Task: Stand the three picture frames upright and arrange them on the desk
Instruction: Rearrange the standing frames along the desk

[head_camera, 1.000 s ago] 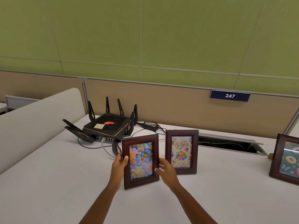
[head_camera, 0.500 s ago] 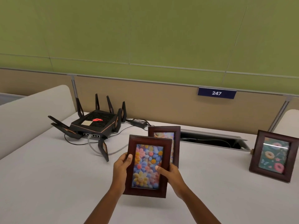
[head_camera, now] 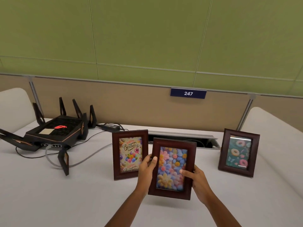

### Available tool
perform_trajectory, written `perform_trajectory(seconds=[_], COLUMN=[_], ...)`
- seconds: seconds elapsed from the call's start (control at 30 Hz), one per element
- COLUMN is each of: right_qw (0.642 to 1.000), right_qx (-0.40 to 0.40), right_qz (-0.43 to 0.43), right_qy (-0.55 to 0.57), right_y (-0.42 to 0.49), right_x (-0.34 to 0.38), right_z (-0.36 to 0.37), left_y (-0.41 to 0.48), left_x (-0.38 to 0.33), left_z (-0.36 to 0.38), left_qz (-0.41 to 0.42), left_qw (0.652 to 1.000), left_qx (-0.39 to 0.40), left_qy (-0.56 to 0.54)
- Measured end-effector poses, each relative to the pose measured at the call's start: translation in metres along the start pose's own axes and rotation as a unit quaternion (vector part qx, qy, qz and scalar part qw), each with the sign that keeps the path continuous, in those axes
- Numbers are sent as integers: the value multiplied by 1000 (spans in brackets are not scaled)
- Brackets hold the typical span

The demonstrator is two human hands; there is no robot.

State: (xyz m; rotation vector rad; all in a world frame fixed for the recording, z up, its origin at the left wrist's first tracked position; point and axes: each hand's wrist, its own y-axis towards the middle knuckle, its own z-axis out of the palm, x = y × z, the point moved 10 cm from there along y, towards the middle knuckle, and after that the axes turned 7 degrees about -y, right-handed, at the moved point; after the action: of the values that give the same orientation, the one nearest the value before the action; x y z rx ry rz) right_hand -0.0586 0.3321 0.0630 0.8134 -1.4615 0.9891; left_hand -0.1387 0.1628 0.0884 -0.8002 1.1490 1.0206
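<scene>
Both hands, left (head_camera: 146, 171) and right (head_camera: 197, 181), grip the flower frame (head_camera: 172, 168) by its side edges, held tilted just above the bench (head_camera: 65, 197), between the upright birthday frame (head_camera: 130, 154) and the upright donut frame (head_camera: 238, 152) standing farther right.

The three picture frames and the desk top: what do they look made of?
Flower frame, held in the left hand and right hand, birthday frame and donut frame: dark reddish-brown moulding with a soft sheen, likely stained wood or a wood-look composite. The donut picture carries a bright reflection, suggesting glass or clear plastic. Desk: matte white, probably laminate.
</scene>
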Motion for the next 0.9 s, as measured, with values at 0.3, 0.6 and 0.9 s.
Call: perform_trajectory(seconds=[0.3, 0.6, 0.9], right_qw=[1000, 1000, 999], right_qx=[-26, -1, 16], right_qz=[2, 2, 15], right_qy=[-7, -12, -46], right_y=[68, 135, 163], right_x=[19, 24, 8], right_z=[-31, -5, 10], left_y=[49, 97, 111], left_x=[10, 8, 25], left_z=[40, 29, 22], left_qz=[25, 40, 7], left_qw=[992, 975, 953], left_qx=[0, -124, -222], left_qy=[127, 181, 206])
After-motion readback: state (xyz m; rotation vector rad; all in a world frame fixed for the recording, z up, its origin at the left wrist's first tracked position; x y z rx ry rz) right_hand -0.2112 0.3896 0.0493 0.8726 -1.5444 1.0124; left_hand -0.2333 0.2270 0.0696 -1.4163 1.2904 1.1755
